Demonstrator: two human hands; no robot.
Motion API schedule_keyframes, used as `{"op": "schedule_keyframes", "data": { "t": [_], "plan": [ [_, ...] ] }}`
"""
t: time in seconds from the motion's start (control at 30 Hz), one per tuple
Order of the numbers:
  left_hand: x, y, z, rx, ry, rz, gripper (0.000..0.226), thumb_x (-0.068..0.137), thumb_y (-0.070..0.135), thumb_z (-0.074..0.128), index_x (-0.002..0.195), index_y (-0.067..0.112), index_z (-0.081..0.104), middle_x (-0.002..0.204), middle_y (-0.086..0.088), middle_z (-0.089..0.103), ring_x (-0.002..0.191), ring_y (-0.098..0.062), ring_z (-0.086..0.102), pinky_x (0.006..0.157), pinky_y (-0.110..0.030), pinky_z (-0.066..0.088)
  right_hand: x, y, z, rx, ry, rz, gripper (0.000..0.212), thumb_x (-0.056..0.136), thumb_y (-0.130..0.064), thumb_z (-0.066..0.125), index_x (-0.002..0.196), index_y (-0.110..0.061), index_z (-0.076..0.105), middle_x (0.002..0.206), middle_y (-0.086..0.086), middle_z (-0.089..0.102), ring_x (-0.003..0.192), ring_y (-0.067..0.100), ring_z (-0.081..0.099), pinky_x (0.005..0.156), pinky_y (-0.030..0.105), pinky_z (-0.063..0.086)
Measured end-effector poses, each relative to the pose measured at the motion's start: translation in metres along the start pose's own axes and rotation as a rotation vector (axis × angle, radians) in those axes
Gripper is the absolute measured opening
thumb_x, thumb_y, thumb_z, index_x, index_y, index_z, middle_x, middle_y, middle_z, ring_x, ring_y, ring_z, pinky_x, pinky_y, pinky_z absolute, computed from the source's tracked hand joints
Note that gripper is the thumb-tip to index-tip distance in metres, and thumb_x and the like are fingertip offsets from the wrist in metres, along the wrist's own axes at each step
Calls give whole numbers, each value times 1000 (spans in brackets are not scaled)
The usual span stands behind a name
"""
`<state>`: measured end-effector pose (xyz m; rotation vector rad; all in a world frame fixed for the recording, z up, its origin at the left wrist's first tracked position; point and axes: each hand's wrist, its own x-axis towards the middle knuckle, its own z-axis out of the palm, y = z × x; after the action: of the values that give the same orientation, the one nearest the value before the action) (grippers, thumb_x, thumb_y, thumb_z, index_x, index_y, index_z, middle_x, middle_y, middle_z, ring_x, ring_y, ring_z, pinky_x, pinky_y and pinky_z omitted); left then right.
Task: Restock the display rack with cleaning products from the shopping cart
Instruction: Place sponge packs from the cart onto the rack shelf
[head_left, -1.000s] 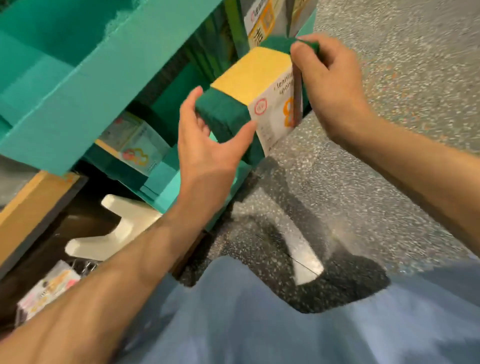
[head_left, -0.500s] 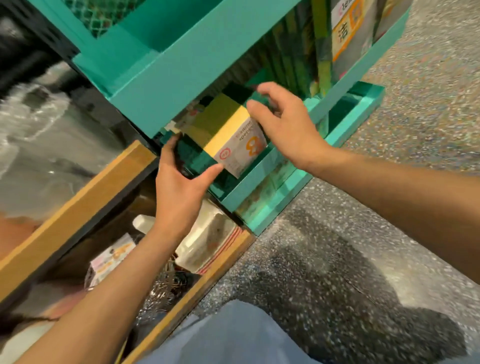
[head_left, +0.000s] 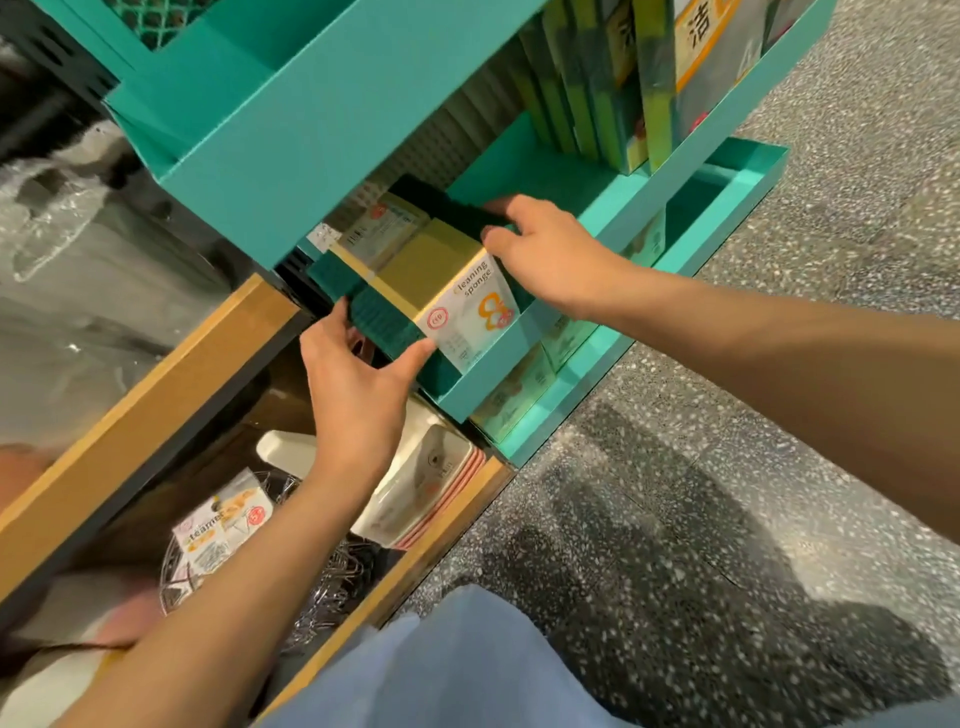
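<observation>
Teal rack shelf (head_left: 524, 364) carries sponge pack (head_left: 447, 291), boxed pack (head_left: 382, 231) behind

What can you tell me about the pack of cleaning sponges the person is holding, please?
The sponge pack is a block of yellow sponge with dark green scouring layers, wrapped by a white paper band printed "cleaning sponge" with an orange figure and a red round mark. It lies tilted in the teal rack's shelf tray, label toward the front lip. The left hand grips its near end; the right hand holds its far end.

floor (head_left: 779, 467): grey speckled terrazzo, shadow patches
shelf unit (head_left: 156, 405): wood edge w/ dark trim, left
light: bright, from overhead
</observation>
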<state>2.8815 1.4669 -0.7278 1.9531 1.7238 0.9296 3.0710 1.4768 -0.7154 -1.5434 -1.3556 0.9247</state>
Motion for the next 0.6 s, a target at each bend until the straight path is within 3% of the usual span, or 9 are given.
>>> {"op": "schedule_keyframes", "data": {
  "t": [0.1, 0.2, 0.37, 0.47, 0.53, 0.6],
  "plan": [
    [5, -1, 1, 4, 14, -25, 87, 68, 53, 75, 137, 10, 45, 132, 2, 45, 118, -5, 47, 105, -26, 40, 6, -4, 2, -71, -10, 6, 35, 99, -22, 36, 131, -13, 48, 119, 11, 58, 105, 24, 56, 72, 28, 39],
    [6, -6, 2, 4, 26, -38, 99, 57, 69, 66, 136, 11, 47, 127, 0, 55, 115, -9, 54, 100, -29, 47, 8, -5, 2, -104, -24, 0, 34, 99, -22, 34, 130, -15, 47, 105, 7, 55, 87, 20, 53, 61, 31, 38],
    [9, -7, 1, 4, 16, -43, 97, 59, 68, 65, 134, 9, 49, 126, 0, 54, 115, -8, 52, 100, -31, 46, 11, -4, 3, -139, -24, -13, 34, 100, -22, 34, 132, -15, 45, 100, 7, 52, 72, 14, 47, 57, 25, 33],
    [8, -3, 0, -11, 5, -24, 88, 65, 59, 71, 134, 9, 49, 126, -1, 50, 114, -9, 50, 102, -28, 44, 12, -6, 4, -169, -33, 0, 35, 100, -21, 33, 133, -14, 43, 100, 7, 50, 65, 7, 42, 47, 18, 33],
    [7, 2, -1, 12, -4, -27, 74, 73, 44, 74, 133, 8, 49, 126, -3, 43, 113, -9, 45, 104, -26, 40, 12, -9, 2, -174, -63, 9, 37, 100, -21, 32, 135, -14, 42, 107, 9, 51, 73, 12, 47, 56, 21, 37],
    [2, 10, -3, 57, -11, -18, 72, 76, 36, 74, 135, 7, 45, 126, -5, 38, 111, -8, 40, 103, -17, 35, 10, -11, -1, -199, -101, 11, 40, 101, -24, 32, 138, -12, 39, 123, 12, 52, 97, 21, 52, 75, 25, 39]
  ]
}}
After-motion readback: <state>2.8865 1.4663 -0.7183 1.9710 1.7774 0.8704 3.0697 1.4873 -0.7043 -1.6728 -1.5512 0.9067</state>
